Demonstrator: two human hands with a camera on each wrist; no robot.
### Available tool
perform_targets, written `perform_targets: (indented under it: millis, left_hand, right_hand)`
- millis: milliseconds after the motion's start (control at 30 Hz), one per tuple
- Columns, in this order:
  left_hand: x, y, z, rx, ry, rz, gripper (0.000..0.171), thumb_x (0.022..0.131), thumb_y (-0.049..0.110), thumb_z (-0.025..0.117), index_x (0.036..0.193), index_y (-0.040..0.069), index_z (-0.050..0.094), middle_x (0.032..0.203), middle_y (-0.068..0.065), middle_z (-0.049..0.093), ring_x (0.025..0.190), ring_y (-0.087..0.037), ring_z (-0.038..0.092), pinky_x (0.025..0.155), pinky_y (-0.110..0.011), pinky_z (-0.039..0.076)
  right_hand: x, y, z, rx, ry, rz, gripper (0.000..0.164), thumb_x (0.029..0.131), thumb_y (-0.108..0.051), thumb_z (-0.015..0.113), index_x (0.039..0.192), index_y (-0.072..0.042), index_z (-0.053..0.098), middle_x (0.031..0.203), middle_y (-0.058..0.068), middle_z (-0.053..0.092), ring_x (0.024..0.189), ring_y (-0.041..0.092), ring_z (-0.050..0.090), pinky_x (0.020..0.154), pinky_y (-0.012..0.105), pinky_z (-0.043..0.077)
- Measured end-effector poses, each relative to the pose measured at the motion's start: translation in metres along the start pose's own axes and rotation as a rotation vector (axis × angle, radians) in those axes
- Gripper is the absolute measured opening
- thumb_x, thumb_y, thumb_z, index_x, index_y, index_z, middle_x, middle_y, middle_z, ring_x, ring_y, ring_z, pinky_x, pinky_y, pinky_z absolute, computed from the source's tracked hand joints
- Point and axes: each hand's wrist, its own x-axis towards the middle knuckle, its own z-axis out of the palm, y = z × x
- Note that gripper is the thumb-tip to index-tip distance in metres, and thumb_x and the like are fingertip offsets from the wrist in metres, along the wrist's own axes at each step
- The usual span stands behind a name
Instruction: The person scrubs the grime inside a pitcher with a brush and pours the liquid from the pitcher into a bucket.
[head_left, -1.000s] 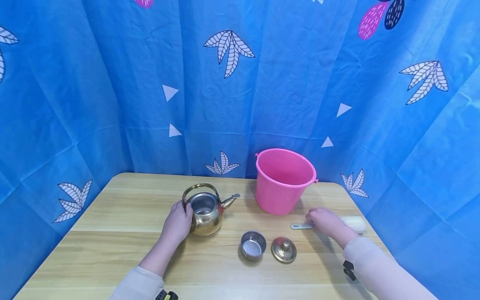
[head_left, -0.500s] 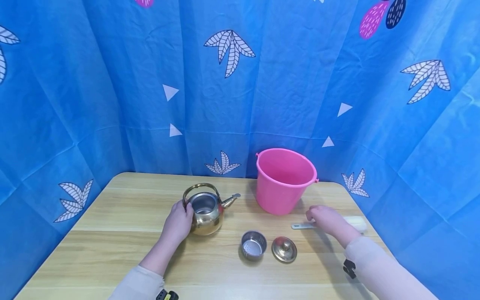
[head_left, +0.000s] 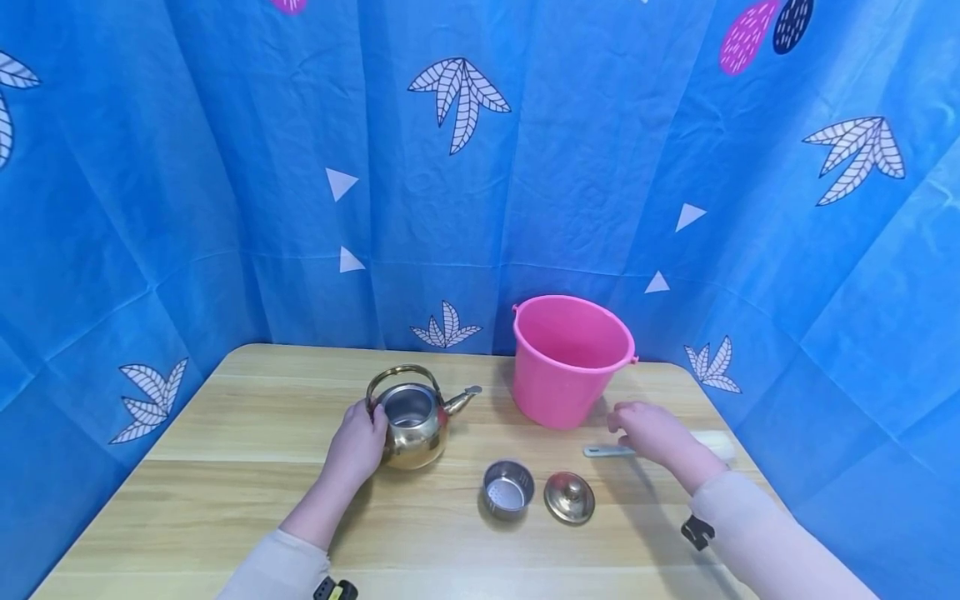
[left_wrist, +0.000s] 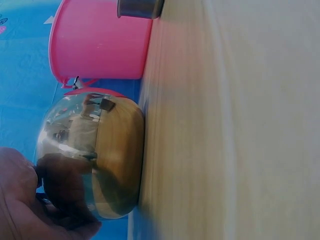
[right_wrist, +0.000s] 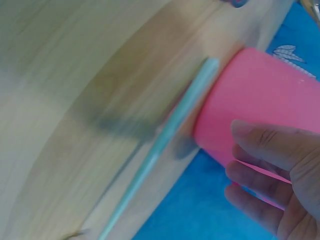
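Observation:
My left hand [head_left: 358, 442] grips the gold kettle [head_left: 414, 446] at its left side, by the lower end of the hoop handle. The kettle stands lidless on the table, its spout pointing right. In the left wrist view the fingers lie against the shiny body [left_wrist: 95, 155]. My right hand [head_left: 651, 429] hovers over a pale green handle [head_left: 606, 451] with a thick white head [head_left: 716, 446], partly covered by the forearm. The right wrist view shows these fingers loosely bent, holding nothing, apart from the handle [right_wrist: 162, 140].
A pink bucket [head_left: 558, 396] stands at the back, beyond the right hand. Nearer the front are a small perforated metal strainer cup [head_left: 507, 490] and the gold knobbed lid [head_left: 569, 498], side by side on the wooden table [head_left: 225, 467]. A blue curtain [head_left: 435, 208] encloses the far sides.
My right hand has risen slightly off the pale green handle and its fingers have loosened. The left hand and the kettle have stayed put.

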Motion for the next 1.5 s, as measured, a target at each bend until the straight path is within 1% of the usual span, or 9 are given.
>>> perform_targets:
  millis: [267,467,633,767,900,1033,1233,1333,1500]
  left_hand:
    - [0.001,-0.001,0.001,-0.005,-0.001,0.002,0.048,0.107,0.023,0.033,0.133,-0.015,0.047,0.131,-0.037,0.05,0.125,-0.051,0.05,0.105,-0.061,0.04]
    - [0.0,-0.001,0.0,0.0,0.004,0.01,0.046,0.107,0.023,0.034,0.129,-0.015,0.049,0.128,-0.036,0.052,0.122,-0.051,0.052,0.104,-0.061,0.041]
    - [0.0,-0.001,0.0,-0.001,0.001,0.007,0.047,0.107,0.023,0.034,0.129,-0.015,0.049,0.129,-0.037,0.051,0.122,-0.051,0.051,0.104,-0.061,0.041]
    - [0.0,-0.001,0.0,-0.001,-0.003,0.001,0.048,0.107,0.023,0.034,0.132,-0.016,0.047,0.131,-0.037,0.05,0.125,-0.051,0.05,0.105,-0.061,0.04]
    - [0.0,-0.001,0.0,0.0,0.001,0.002,0.047,0.107,0.023,0.034,0.13,-0.015,0.049,0.129,-0.036,0.051,0.123,-0.051,0.051,0.104,-0.061,0.041]
    - [0.0,-0.001,0.001,0.002,0.005,0.0,0.045,0.107,0.023,0.034,0.128,-0.014,0.05,0.128,-0.036,0.052,0.121,-0.051,0.053,0.103,-0.061,0.042]
    - [-0.001,0.0,0.001,-0.003,0.009,-0.003,0.044,0.107,0.024,0.035,0.125,-0.013,0.052,0.127,-0.035,0.053,0.12,-0.05,0.054,0.102,-0.061,0.043]
    - [-0.001,0.001,0.001,-0.002,0.011,0.0,0.045,0.107,0.024,0.035,0.125,-0.013,0.052,0.126,-0.035,0.053,0.119,-0.05,0.054,0.102,-0.061,0.043]
    - [0.0,-0.001,0.0,-0.004,0.007,0.005,0.046,0.107,0.023,0.034,0.128,-0.014,0.05,0.127,-0.036,0.053,0.123,-0.05,0.052,0.103,-0.061,0.042]
  right_hand:
    - [0.004,-0.009,-0.009,-0.006,0.02,-0.015,0.02,0.076,-0.006,0.085,0.091,-0.013,0.074,0.087,0.002,0.069,0.08,0.023,0.068,0.074,0.039,0.059]
    - [0.006,-0.016,-0.013,0.017,0.053,-0.026,0.027,0.076,-0.008,0.085,0.102,-0.012,0.075,0.096,0.005,0.073,0.088,0.025,0.07,0.079,0.043,0.059]
    - [0.008,-0.026,-0.018,0.088,0.051,-0.003,0.034,0.079,-0.009,0.084,0.111,-0.012,0.074,0.106,0.004,0.074,0.098,0.027,0.071,0.086,0.045,0.058]
    - [0.009,-0.034,-0.021,0.141,0.059,0.02,0.037,0.08,-0.008,0.083,0.115,-0.012,0.073,0.109,0.005,0.074,0.1,0.026,0.071,0.088,0.045,0.057]
    - [0.012,-0.038,-0.022,0.163,0.097,0.014,0.032,0.082,-0.011,0.082,0.112,-0.011,0.073,0.106,0.005,0.075,0.098,0.025,0.071,0.087,0.044,0.057]
    - [0.014,-0.042,-0.022,0.152,0.141,-0.006,0.023,0.084,-0.015,0.08,0.106,-0.01,0.074,0.1,0.004,0.075,0.094,0.024,0.072,0.084,0.042,0.058]
    - [0.021,-0.05,-0.022,0.157,0.198,-0.025,0.013,0.084,-0.012,0.08,0.094,-0.009,0.072,0.087,0.0,0.072,0.084,0.019,0.07,0.077,0.035,0.059]
    - [0.026,-0.055,-0.023,0.161,0.218,-0.019,0.013,0.083,-0.012,0.082,0.09,-0.011,0.07,0.082,-0.004,0.068,0.081,0.016,0.068,0.076,0.033,0.059]
    - [0.034,-0.064,-0.025,0.198,0.227,-0.005,0.017,0.079,-0.013,0.085,0.088,-0.014,0.07,0.079,-0.008,0.065,0.078,0.012,0.065,0.078,0.032,0.058]
